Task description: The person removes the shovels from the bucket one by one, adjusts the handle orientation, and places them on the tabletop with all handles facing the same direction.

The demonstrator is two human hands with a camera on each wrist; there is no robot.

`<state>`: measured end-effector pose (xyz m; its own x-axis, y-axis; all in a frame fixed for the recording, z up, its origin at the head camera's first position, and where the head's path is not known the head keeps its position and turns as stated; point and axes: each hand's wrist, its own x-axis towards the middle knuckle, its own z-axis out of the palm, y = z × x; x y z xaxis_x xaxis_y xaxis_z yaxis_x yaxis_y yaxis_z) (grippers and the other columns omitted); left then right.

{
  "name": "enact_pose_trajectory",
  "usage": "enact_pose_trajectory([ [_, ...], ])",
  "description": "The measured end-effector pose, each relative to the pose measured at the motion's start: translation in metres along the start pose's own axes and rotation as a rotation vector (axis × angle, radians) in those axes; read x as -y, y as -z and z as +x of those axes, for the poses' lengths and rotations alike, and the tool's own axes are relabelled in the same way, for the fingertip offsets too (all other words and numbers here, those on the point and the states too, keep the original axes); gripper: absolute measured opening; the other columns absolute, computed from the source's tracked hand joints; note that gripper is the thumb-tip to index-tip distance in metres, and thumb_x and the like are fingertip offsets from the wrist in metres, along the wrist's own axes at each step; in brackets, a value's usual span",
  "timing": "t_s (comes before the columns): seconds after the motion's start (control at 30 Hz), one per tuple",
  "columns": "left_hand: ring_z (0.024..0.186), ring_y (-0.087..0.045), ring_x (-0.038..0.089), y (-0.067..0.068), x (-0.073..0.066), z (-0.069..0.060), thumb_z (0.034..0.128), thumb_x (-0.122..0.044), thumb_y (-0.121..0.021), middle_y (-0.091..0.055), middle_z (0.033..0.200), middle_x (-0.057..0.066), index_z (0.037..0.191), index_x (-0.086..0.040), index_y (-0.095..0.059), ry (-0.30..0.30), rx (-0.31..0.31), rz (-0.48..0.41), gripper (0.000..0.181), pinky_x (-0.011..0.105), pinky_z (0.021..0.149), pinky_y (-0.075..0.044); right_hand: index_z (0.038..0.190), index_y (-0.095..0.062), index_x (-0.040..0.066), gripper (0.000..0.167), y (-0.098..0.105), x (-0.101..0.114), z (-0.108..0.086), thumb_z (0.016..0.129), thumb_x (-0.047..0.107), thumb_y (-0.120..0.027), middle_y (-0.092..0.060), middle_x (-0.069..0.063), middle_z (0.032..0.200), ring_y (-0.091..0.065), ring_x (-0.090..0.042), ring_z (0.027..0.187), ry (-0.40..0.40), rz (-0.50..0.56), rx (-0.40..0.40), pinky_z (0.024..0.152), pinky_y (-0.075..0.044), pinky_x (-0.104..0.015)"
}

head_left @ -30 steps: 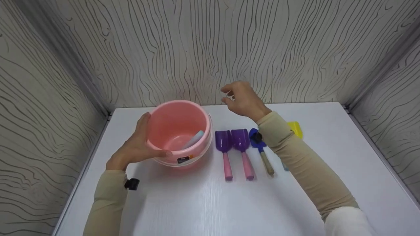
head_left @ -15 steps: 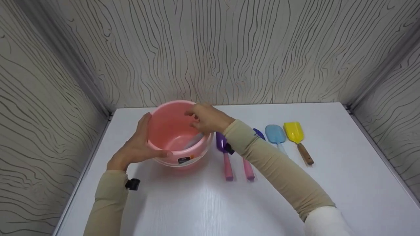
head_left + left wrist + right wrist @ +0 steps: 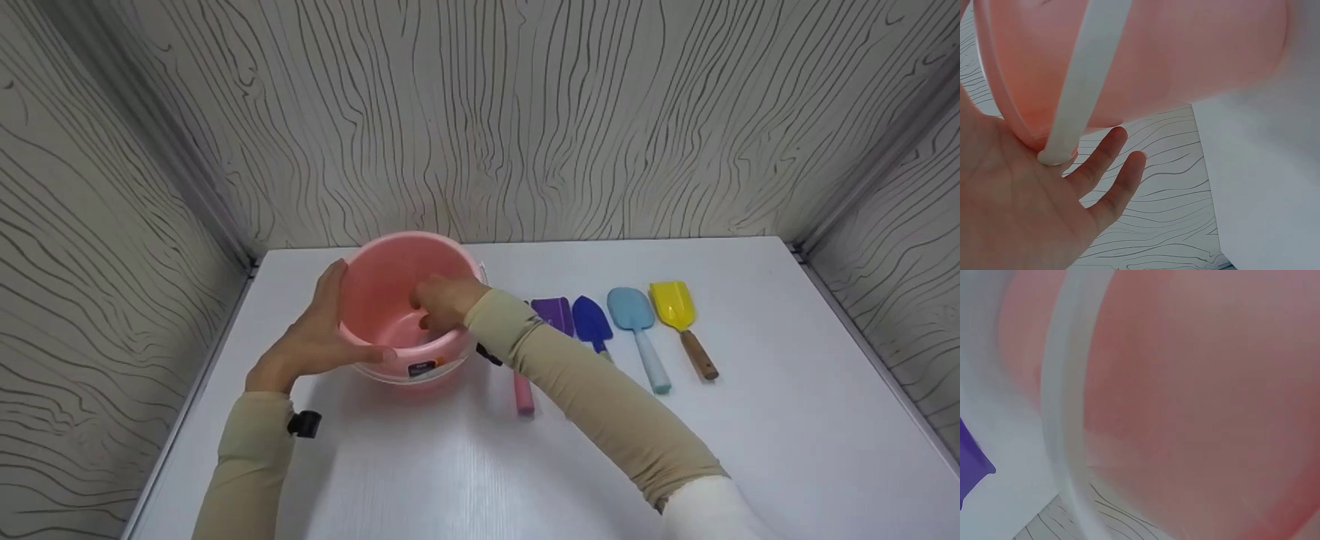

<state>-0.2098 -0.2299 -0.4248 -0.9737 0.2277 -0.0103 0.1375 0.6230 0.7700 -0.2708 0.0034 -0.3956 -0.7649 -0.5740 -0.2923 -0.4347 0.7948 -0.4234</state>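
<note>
A pink bucket [image 3: 375, 285] with a white handle [image 3: 1086, 79] stands at the left of the table, its mouth facing up toward the head camera. My left hand [image 3: 315, 334] holds its left side at the rim, thumb along the front edge. The left wrist view shows two fingers spread beside the outer wall. My right hand [image 3: 448, 301] reaches down inside the bucket over the right rim, fingers bent. It covers the pale blue piece at the bottom, so whether it grips that piece cannot be made out. The right wrist view is filled by the bucket's wall.
Right of the bucket lie a purple shovel [image 3: 553, 313], a pink handle [image 3: 523, 394], a dark blue trowel [image 3: 592, 321], a light blue shovel [image 3: 631, 309] and a yellow scoop [image 3: 673, 304]. My right forearm crosses over some. Patterned panels [image 3: 480, 120] enclose the white table [image 3: 420, 472].
My right hand has moved left and down from above the table into the bucket. The light blue shovel and yellow scoop have come into full view. My left hand stays on the bucket.
</note>
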Motion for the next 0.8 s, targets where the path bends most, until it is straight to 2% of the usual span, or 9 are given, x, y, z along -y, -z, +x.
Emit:
enact_pose_trajectory([
  [0.07, 0.147, -0.046, 0.031, -0.001, 0.000, 0.000, 0.0597, -0.058, -0.101, -0.031, 0.166, 0.001, 0.170, -0.034, -0.002, 0.003, 0.000, -0.004, 0.150, 0.061, 0.113, -0.051, 0.118, -0.076, 0.013, 0.017, -0.001, 0.002, 0.000, 0.102, 0.017, -0.074, -0.071, -0.004, 0.114, -0.065, -0.024, 0.100, -0.074, 0.050, 0.035, 0.085, -0.062, -0.035],
  [0.2, 0.147, -0.045, 0.031, -0.001, -0.001, 0.000, 0.0590, -0.058, -0.101, -0.029, 0.167, 0.001, 0.170, -0.033, -0.001, 0.010, 0.004, -0.002, 0.152, 0.062, 0.114, -0.050, 0.105, -0.074, 0.012, 0.007, 0.001, 0.006, 0.003, 0.102, 0.017, -0.072, -0.066, -0.005, 0.105, -0.064, -0.024, 0.091, -0.182, 0.030, 0.142, 0.068, -0.056, -0.031],
  [0.37, 0.146, -0.046, 0.032, 0.000, -0.001, 0.000, 0.0592, -0.055, -0.102, -0.029, 0.167, 0.002, 0.170, -0.031, -0.002, 0.004, 0.002, -0.003, 0.152, 0.062, 0.113, -0.050, 0.102, -0.075, 0.010, 0.014, 0.005, 0.011, 0.009, 0.104, 0.024, -0.071, -0.064, -0.006, 0.098, -0.064, -0.022, 0.085, -0.138, -0.156, 0.287, 0.062, -0.053, -0.029],
  [0.43, 0.147, -0.045, 0.032, 0.001, -0.001, 0.000, 0.0600, -0.055, -0.102, -0.024, 0.170, 0.002, 0.171, -0.030, 0.000, 0.002, 0.007, 0.000, 0.153, 0.063, 0.114, -0.049, 0.102, -0.074, 0.010, 0.013, 0.005, 0.012, 0.010, 0.105, 0.022, -0.069, -0.063, -0.006, 0.095, -0.062, -0.022, 0.083, -0.114, -0.213, 0.310, 0.062, -0.052, -0.029],
  [0.53, 0.150, -0.042, 0.034, 0.002, 0.000, 0.000, 0.0614, -0.058, -0.100, -0.012, 0.176, 0.003, 0.172, -0.028, 0.005, 0.002, 0.015, 0.014, 0.155, 0.065, 0.117, -0.045, 0.099, -0.072, 0.008, 0.014, 0.004, 0.013, 0.011, 0.106, 0.019, -0.067, -0.061, -0.005, 0.088, -0.057, -0.020, 0.077, -0.046, -0.357, 0.317, 0.062, -0.047, -0.030],
  [0.63, 0.152, -0.040, 0.035, 0.003, 0.001, 0.000, 0.0620, -0.059, -0.099, -0.003, 0.179, 0.003, 0.172, -0.026, 0.007, 0.003, 0.018, 0.026, 0.156, 0.066, 0.119, -0.043, 0.099, -0.072, 0.008, 0.012, 0.003, 0.015, 0.009, 0.104, 0.018, -0.068, -0.059, -0.004, 0.085, -0.054, -0.019, 0.074, 0.003, -0.479, 0.276, 0.064, -0.045, -0.031],
  [0.67, 0.151, -0.041, 0.035, 0.003, 0.001, 0.000, 0.0617, -0.059, -0.099, -0.004, 0.178, 0.003, 0.172, -0.026, 0.007, 0.006, 0.018, 0.025, 0.156, 0.066, 0.119, -0.043, 0.099, -0.072, 0.008, 0.011, 0.003, 0.016, 0.007, 0.103, 0.018, -0.069, -0.060, -0.004, 0.086, -0.054, -0.019, 0.074, -0.001, -0.494, 0.259, 0.064, -0.045, -0.032],
  [0.73, 0.151, -0.041, 0.035, 0.003, 0.001, 0.000, 0.0614, -0.059, -0.100, -0.007, 0.177, 0.003, 0.172, -0.027, 0.007, 0.013, 0.021, 0.024, 0.157, 0.066, 0.118, -0.043, 0.100, -0.072, 0.009, 0.008, 0.002, 0.018, 0.004, 0.101, 0.017, -0.072, -0.061, -0.004, 0.088, -0.055, -0.020, 0.075, -0.027, -0.479, 0.220, 0.064, -0.045, -0.032],
  [0.8, 0.150, -0.042, 0.034, 0.003, 0.000, 0.000, 0.0613, -0.059, -0.100, -0.010, 0.176, 0.004, 0.171, -0.027, 0.008, 0.019, 0.023, 0.020, 0.157, 0.067, 0.118, -0.043, 0.100, -0.072, 0.010, 0.003, 0.002, 0.019, 0.001, 0.098, 0.012, -0.073, -0.062, -0.004, 0.092, -0.056, -0.020, 0.077, -0.117, -0.310, 0.180, 0.063, -0.046, -0.033],
])
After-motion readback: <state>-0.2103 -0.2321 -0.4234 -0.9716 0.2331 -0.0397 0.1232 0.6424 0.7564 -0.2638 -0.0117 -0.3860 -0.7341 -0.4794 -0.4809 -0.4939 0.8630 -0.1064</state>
